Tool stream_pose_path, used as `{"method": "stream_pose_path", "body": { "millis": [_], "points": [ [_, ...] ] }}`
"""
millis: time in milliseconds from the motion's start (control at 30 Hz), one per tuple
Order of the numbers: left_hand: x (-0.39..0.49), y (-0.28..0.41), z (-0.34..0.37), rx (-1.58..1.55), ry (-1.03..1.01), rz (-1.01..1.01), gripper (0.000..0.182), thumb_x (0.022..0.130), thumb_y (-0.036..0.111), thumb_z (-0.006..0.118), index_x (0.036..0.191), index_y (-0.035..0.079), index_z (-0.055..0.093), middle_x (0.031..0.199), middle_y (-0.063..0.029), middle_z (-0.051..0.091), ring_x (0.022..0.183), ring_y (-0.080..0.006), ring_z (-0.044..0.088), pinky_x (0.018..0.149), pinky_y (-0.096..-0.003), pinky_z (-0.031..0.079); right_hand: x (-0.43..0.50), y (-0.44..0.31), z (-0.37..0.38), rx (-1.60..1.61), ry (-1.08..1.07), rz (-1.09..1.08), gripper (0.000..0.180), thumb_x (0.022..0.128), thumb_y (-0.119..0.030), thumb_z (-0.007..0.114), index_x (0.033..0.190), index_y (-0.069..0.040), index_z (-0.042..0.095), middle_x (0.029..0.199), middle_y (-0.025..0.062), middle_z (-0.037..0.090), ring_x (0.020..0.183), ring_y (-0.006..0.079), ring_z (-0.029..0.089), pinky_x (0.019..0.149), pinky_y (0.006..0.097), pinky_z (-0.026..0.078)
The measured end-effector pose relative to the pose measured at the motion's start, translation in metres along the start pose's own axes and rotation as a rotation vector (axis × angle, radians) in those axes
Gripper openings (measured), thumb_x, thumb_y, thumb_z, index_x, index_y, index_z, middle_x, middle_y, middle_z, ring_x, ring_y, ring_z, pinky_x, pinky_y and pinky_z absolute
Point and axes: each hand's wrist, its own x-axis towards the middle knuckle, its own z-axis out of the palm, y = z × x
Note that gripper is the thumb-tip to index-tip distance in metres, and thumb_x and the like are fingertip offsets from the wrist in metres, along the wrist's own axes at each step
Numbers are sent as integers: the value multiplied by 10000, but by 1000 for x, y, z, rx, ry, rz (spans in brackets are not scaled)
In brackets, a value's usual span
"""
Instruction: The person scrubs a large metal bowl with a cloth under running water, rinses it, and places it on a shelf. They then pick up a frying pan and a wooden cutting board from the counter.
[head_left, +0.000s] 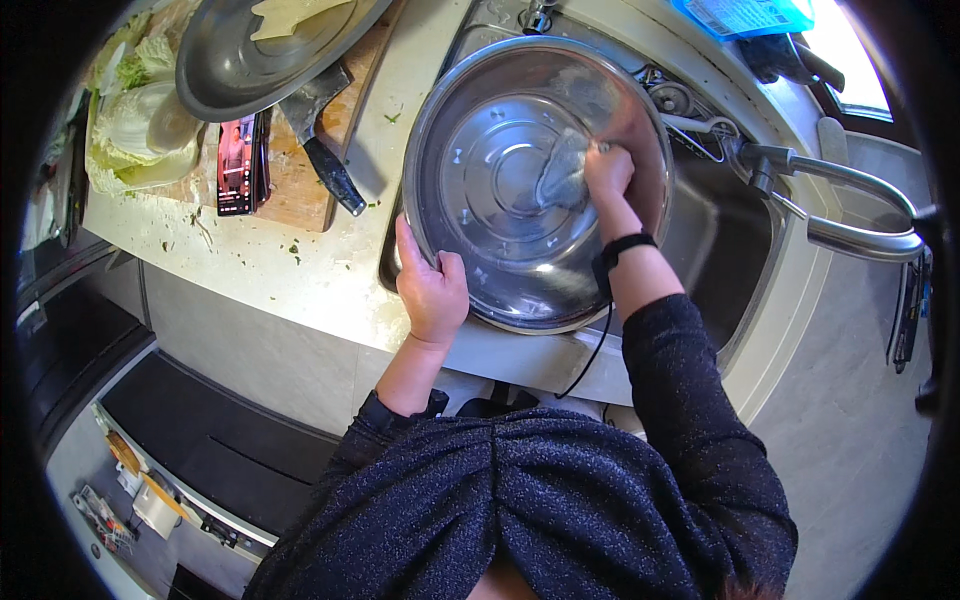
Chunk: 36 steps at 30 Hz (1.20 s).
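Observation:
A large round stainless steel basin (480, 247) rests over the sink (712, 247), covering much of it. My left hand (433, 289) grips the basin's rim at the lower left, thumb and index finger showing along the edge. Inside the basin, my right hand (609, 169) holds a pale, wet-looking cloth (562, 171) against the inner surface, right of the ringed bottom. The fingers under the cloth are partly hidden. A black band with a hanging cord circles my right wrist.
Left of the basin, a wooden cutting board (300, 199) bears a cleaver (322, 142), napa cabbage (146, 131), a phone (236, 169) and a metal bowl (262, 90). A faucet (840, 176) juts out at the right. Green scraps dot the counter (322, 277).

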Motion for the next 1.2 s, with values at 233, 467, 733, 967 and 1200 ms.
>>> {"method": "stream_pose_path", "body": {
  "millis": [233,467,733,967,1200],
  "points": [
    [4,-1,0,45,-6,28,611,766,13,487,1326,-105,276,1025,-273,608,873,-387,633,755,-375,509,8,-20,12,23,26,172,376,788,-332,635,890,28,672,896,278,635,885,406,623,795,451,490],
    [2,1,0,3,-14,-6,610,766,8,477,1330,-102,270,1068,-287,589,911,-383,626,786,-373,502,11,-10,12,120,43,32,377,771,-331,638,870,30,681,886,270,639,886,409,623,793,454,489],
    [3,2,0,54,-15,18,611,770,12,481,1335,-89,273,1069,-278,587,912,-388,622,797,-376,498,12,-7,13,74,27,-28,370,777,-345,628,868,8,687,887,251,647,853,407,629,782,456,500],
    [4,1,0,52,-5,35,610,771,6,480,1334,-95,268,1060,-277,590,898,-383,627,784,-378,500,17,-13,14,63,-9,40,369,777,-334,617,866,18,682,898,266,639,889,407,622,796,458,495],
    [3,2,0,14,-11,-19,614,775,28,491,1332,-102,270,1017,-273,614,855,-381,640,754,-376,509,12,-7,7,3,-24,92,381,783,-342,607,873,21,679,900,267,639,880,414,623,804,455,492]
  ]
}}
